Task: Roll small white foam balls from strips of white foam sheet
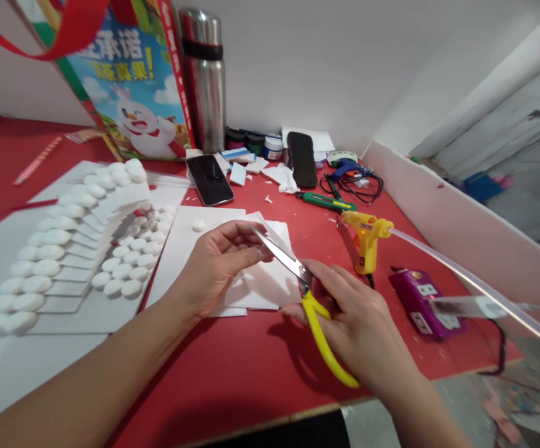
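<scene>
My right hand (349, 305) grips a pair of scissors (285, 256) with yellow handles, its blades pointing up and left. The blade tips reach the fingers of my left hand (223, 255), which are pinched together. Whatever lies between those fingertips is too small or hidden to make out. Beneath both hands are white sheets (270, 295) on the red table. One small white disc (198, 225) lies on a sheet behind my left hand. To the left, a stepped curve of white strips (71, 274) carries rounded white discs (46, 267), with more loose discs (130, 258) beside it.
A yellow glue gun (366, 233) with a long clear stick and a purple box (423, 302) sit at the right. Farther back are two phones (209, 179), a green tool (328, 201), paint jars (273, 148), paper scraps, a steel flask (208, 93) and a printed bag (134, 93).
</scene>
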Demonstrator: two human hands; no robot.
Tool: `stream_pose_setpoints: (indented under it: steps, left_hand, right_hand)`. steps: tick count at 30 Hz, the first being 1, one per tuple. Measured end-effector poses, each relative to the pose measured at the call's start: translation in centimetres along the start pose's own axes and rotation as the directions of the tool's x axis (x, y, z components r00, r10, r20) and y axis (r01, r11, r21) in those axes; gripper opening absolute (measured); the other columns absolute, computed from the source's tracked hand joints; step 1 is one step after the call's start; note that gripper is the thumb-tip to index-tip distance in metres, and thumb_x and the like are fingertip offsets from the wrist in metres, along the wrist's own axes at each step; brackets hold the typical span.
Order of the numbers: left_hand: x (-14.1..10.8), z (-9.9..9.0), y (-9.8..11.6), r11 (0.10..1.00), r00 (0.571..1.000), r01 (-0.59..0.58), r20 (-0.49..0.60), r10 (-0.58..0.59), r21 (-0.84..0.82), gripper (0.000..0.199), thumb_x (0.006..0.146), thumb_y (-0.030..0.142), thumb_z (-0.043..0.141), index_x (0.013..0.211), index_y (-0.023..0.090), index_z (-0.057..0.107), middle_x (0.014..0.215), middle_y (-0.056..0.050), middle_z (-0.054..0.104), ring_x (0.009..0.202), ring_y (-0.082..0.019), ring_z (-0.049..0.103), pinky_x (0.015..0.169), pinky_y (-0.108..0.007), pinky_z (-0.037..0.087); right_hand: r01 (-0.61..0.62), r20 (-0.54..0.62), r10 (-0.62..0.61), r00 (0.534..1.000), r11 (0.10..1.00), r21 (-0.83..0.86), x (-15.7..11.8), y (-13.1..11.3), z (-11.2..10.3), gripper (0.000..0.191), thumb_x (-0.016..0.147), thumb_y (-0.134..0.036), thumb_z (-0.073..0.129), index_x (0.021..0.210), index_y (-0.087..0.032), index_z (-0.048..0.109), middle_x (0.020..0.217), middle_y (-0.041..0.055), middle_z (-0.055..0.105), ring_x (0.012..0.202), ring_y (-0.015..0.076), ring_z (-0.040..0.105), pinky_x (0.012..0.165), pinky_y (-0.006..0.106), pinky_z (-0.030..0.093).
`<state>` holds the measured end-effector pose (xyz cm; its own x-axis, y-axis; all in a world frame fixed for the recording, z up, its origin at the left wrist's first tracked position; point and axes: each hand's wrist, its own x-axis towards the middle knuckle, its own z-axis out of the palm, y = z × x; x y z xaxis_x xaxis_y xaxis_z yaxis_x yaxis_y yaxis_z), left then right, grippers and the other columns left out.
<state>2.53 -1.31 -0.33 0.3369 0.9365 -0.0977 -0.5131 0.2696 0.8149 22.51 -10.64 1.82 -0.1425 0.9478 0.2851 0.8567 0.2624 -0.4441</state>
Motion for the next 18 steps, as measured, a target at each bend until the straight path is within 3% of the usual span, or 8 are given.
stream_pose_setpoints:
  steps: [7,12,18]
  left_hand:
    - [-0.1,0.1,0.3,0.999,1.000,0.023,-0.007,-0.023,0.036,0.025,0.071,0.011,0.088,0.092,0.013,0.076,0.085,-0.004,0.076,0.078,-0.014,0.073,0.080,-0.026,0.060]
    - [-0.4,0.1,0.6,0.995,0.996,0.076,0.031,-0.078,0.059,0.024,0.073,0.018,0.090,0.093,0.016,0.078,0.086,-0.003,0.077,0.072,-0.016,0.076,0.072,-0.025,0.061]
    - [-0.5,-0.3,0.5,0.994,0.992,0.099,0.072,-0.102,0.041,0.019,0.077,0.017,0.087,0.094,0.019,0.079,0.095,-0.003,0.079,0.085,-0.017,0.078,0.085,-0.025,0.060]
  right_hand:
    - [-0.014,-0.058,0.013,0.998,1.000,-0.017,-0.4,-0.3,0.1,0.043,0.094,-0.046,0.068,0.123,-0.013,0.067,0.093,0.0099,0.074,0.074,0.0189,0.071,0.067,0.027,0.055]
    - [-0.263,-0.098,0.262,0.960,0.965,0.007,-0.3,0.3,-0.3,0.045,0.091,-0.056,0.067,0.114,-0.017,0.068,0.080,0.0035,0.072,0.063,0.0171,0.066,0.062,0.028,0.053]
    - [-0.300,-0.069,0.295,0.953,0.951,-0.080,-0.3,1.5,-0.8,0.060,0.088,-0.062,0.068,0.128,-0.019,0.058,0.104,0.0100,0.070,0.081,0.0219,0.067,0.068,0.031,0.052]
